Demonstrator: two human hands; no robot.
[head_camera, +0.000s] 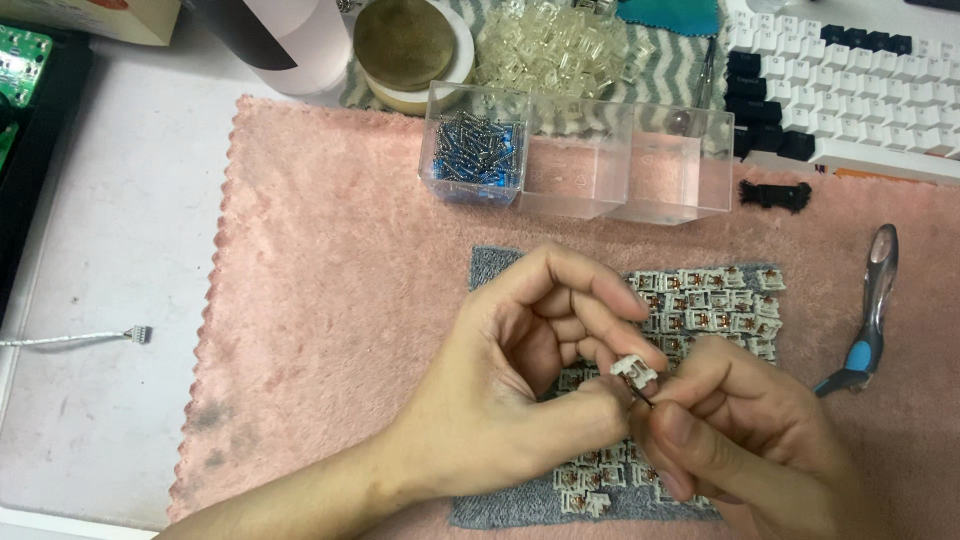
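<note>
A pink cloth (330, 300) covers the table under both hands. Beyond the hands sits a clear divided box (577, 165), its compartment nearest the left hand full of small blue-tipped metal parts (475, 150). A grey mat (495, 265) lies right beneath the hands, strewn with white switch parts (710, 305). Out past the right hand rests a blue-handled tool (868, 320). The left hand (510, 390) is curled, thumb and fingers pinched on one white switch piece (634, 372), held just above the mat. The right hand (745, 440) is closed against it, fingertips touching the piece; what it grips, I cannot tell.
</note>
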